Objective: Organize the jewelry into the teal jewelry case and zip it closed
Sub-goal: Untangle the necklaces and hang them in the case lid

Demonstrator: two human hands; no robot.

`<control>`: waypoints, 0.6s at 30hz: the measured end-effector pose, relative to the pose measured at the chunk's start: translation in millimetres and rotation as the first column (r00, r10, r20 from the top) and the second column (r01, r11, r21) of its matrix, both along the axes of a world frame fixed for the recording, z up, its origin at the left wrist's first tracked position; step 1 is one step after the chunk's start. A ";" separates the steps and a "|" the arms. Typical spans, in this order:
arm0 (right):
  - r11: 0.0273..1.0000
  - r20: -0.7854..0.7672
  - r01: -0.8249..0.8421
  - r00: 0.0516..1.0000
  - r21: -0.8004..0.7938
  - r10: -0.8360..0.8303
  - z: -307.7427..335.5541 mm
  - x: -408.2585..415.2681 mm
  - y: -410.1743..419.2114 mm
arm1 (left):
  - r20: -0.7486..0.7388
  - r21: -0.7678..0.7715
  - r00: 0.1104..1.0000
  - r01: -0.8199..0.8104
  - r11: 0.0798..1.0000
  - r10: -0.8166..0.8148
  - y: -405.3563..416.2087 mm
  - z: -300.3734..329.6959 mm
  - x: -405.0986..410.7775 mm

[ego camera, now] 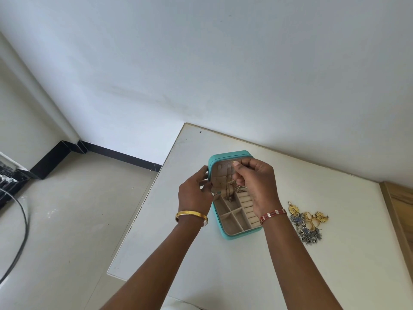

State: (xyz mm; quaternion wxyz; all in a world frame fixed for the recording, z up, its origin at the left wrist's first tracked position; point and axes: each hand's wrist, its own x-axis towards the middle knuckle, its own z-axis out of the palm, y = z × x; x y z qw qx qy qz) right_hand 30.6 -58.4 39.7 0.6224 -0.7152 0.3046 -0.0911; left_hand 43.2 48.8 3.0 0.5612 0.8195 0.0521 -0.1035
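Your teal jewelry case lies open on the white worktop, its lid standing upright at the far end and its beige tray of compartments facing you. Your left hand holds the lid's left edge, fingers curled round it in a steadying grip. Your right hand is raised in front of the lid's inner face, its grip narrow: thumb and fingertips pinch a thin gold chain that hangs down toward the tray's upper compartments. To the right of the case, apart from it, a small heap of jewelry rests on the worktop: gold pieces, rings and silver-blue ornaments tangled together. A gold bangle circles your left wrist, a red-and-white bracelet your right.
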 end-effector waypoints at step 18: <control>0.992 -0.060 0.027 0.998 0.120 -0.020 -4.6 -1.8 -9.1 | 0.003 0.003 1.000 -0.004 1.000 0.004 -0.5 1.3 -0.5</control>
